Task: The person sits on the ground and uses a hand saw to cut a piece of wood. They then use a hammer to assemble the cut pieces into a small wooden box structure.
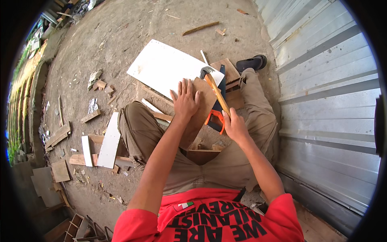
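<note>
My left hand (186, 101) lies flat with its fingers apart, over the near edge of a large white board (159, 66) and beside a brown wooden board (204, 105). In my right hand (235, 127) is the wooden handle of a hammer (218, 93). Its dark head sits over the right part of the white board; whether it touches is unclear. Between the brown board and the hammer handle is a handsaw (215, 121) with an orange and black grip, its dark blade pointing away from me and partly covered by the hammer.
My legs spread around the work. White strips (109, 141) and wood scraps (58, 135) litter the ground at left. A wooden stick (200, 28) lies farther off. A corrugated metal wall (322, 97) runs along the right. Another wooden piece (225, 70) lies near my shoe (252, 63).
</note>
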